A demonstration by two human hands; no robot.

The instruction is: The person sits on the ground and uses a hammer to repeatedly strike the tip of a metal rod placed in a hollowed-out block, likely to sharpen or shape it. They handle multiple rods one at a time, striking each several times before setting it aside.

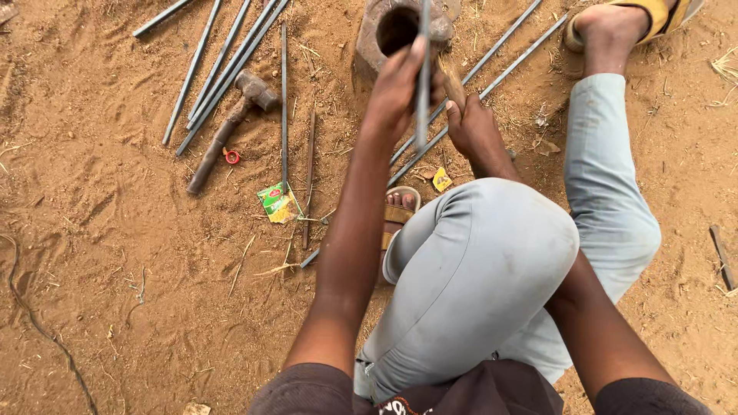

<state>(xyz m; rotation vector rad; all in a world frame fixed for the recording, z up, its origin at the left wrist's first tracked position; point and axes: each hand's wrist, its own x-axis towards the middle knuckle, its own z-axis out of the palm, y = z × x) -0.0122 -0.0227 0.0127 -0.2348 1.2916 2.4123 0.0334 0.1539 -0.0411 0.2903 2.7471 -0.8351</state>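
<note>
rod held upright over a hollow block on sandy ground

left hand (396, 84) fingers grip the steel rod (423, 69); right hand (473, 127) clasps a wooden handle (453, 84); hammer (231, 127) and loose rods (223, 65) lie left of the stone block (377, 34).

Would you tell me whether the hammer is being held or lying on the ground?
Lying on the ground. The hammer rests flat on the dirt beside the loose rods, apart from both hands; the left hand grips an upright rod.

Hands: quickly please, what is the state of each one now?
Left hand: closed on an upright rod.
Right hand: low by the rod's foot, touching a wooden piece; its grip cannot be told.
</note>
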